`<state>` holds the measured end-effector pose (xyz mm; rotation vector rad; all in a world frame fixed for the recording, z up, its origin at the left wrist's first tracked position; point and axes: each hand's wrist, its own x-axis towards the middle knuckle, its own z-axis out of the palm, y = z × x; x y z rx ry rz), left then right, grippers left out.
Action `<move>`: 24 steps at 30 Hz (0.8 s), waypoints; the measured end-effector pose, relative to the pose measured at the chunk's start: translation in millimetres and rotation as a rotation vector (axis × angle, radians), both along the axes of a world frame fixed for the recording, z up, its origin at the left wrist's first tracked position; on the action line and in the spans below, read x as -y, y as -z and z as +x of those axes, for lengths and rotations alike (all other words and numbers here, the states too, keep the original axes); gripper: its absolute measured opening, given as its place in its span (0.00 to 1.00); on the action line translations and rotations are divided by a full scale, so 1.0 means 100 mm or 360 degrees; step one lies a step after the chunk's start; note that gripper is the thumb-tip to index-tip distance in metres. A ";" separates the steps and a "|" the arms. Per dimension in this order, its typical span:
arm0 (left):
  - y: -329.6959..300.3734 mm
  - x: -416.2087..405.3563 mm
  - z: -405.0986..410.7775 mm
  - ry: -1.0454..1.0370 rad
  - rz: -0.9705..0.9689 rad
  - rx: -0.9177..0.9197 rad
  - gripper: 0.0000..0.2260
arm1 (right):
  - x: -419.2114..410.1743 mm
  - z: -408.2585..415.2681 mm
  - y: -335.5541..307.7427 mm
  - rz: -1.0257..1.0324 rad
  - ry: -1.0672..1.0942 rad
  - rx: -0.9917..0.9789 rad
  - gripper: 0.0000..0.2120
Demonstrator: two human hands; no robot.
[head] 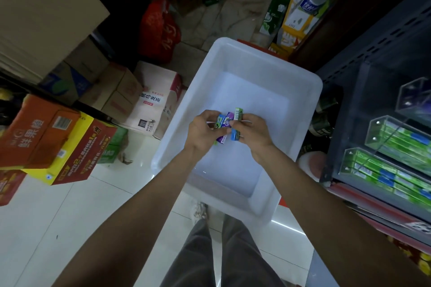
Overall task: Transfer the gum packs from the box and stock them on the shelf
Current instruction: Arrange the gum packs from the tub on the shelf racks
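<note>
I hold both my hands together above the white plastic box (pixel 235 58), which stands on the tiled floor (pixel 70 216) in front of my legs. My left hand (pixel 201 130) has its fingers curled around a small bundle of gum packs (pixel 227 123), and my right hand (pixel 253 134) pinches the same bundle from the other side. The packs are purple, blue and green, lying side by side between my two hands; how many they are I cannot say exactly, maybe four or five. The bundle is over the middle of the box. To my right stands the dark shelf (pixel 373 53) with clear plastic holders (pixel 377 132), and green packs already lie in the two nearer ones. Cardboard cartons (pixel 46 137) are stacked at my left.
</note>
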<state>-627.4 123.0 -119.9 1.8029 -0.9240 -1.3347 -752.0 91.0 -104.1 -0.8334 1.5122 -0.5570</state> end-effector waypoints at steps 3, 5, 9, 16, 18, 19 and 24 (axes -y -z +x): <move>-0.30 0.02 0.04 0.0037 -0.0187 0.0020 0.19 | 0.00 0.02 -0.36 -0.0082 0.0034 0.0091 0.03; -0.55 0.04 0.03 0.0091 -0.0328 0.0065 0.19 | 0.00 0.00 -0.60 -0.0147 0.0067 0.0111 0.04; -1.07 0.13 -0.08 0.0188 -0.0574 0.0032 0.18 | 0.01 -0.12 -1.15 -0.0306 0.0169 0.0134 0.02; -1.96 0.32 -0.63 0.0398 -0.0742 -0.0338 0.12 | -0.03 -0.66 -2.10 -0.0659 0.0295 0.0185 0.06; -2.15 0.36 -0.85 0.0571 -0.0775 -0.0383 0.10 | -0.09 -0.96 -2.29 -0.0748 0.0384 0.0222 0.05; -2.24 0.38 -0.99 0.0638 -0.0792 -0.0385 0.09 | -0.13 -1.13 -2.38 -0.0789 0.0436 0.0228 0.06; -2.62 0.36 -1.96 0.0770 -0.0841 -0.0426 0.05 | -0.35 -2.26 -2.70 -0.0938 0.0666 0.0216 0.10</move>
